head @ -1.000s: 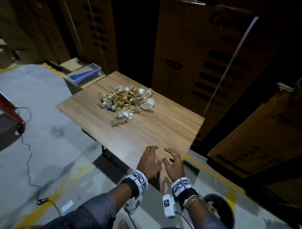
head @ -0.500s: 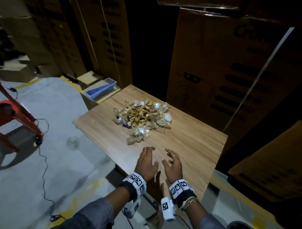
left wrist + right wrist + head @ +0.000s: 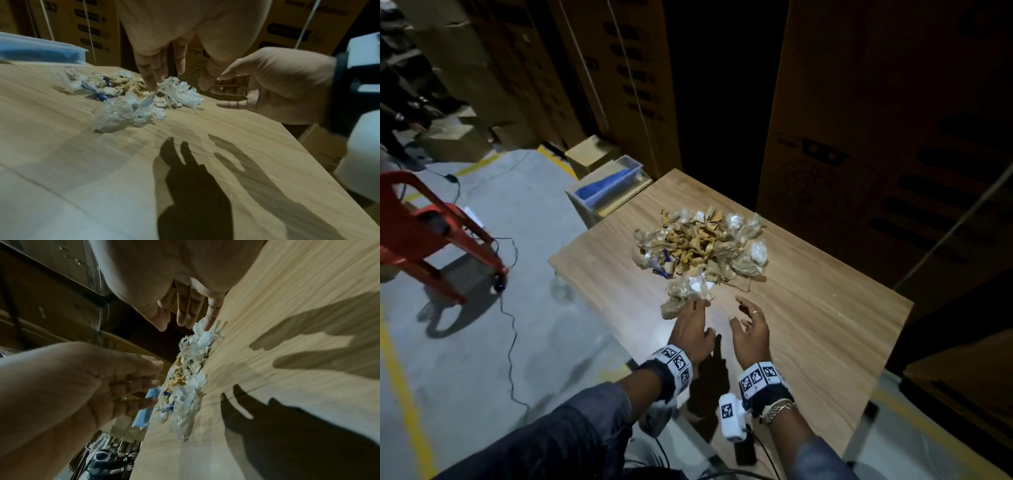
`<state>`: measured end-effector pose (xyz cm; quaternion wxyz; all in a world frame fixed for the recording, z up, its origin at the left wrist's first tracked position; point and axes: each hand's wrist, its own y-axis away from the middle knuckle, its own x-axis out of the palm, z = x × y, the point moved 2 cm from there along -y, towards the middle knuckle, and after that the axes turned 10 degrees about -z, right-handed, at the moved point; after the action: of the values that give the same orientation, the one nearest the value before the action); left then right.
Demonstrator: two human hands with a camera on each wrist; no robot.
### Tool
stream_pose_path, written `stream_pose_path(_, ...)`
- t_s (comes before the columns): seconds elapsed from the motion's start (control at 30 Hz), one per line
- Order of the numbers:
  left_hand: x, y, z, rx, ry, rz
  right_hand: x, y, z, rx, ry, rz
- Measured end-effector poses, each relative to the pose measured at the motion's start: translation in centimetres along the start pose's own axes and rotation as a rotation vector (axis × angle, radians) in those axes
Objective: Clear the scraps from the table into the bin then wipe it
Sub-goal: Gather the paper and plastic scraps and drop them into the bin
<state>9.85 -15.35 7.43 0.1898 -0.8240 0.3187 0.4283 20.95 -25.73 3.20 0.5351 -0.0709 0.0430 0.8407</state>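
— What's on the table (image 3: 808,342)?
— A heap of scraps (image 3: 698,243), crumpled plastic and brown bits, toward its far left side.
— And the hands?
— Both hover at the near side of the heap. The left hand (image 3: 690,330) is released, fingers straight, tips by the nearest clump. The right hand (image 3: 751,329), just right of it, is loosely spread and grasps nothing.

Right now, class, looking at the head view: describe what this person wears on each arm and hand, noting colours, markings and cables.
Both arms have dark blue sleeves pushed up the forearms. Each wrist carries a black band faced with white tiles printed with black square codes. A white camera block with a coded tag and a black cable hangs under the right wrist. The right hand has a finger ring and a gold chain bracelet.
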Motion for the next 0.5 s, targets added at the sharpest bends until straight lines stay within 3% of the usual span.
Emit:
stream_pose_path(0.2,1.4,-3.2,1.1,0.064,0.0,-0.028,1.0,-3.2,-1.5,-0.054,0.105,0.053)
stream_pose_path(0.4,0.8,-6.3,5.6,0.061,-0.109,-0.121,2.0,-8.0,-1.6,-0.02,0.257,0.051)
stream_pose_path(0.5,1.0,-7.5,7.9,0.06,-0.08,-0.093,2.8,-11.4,-0.4,-0.091,0.314,0.015)
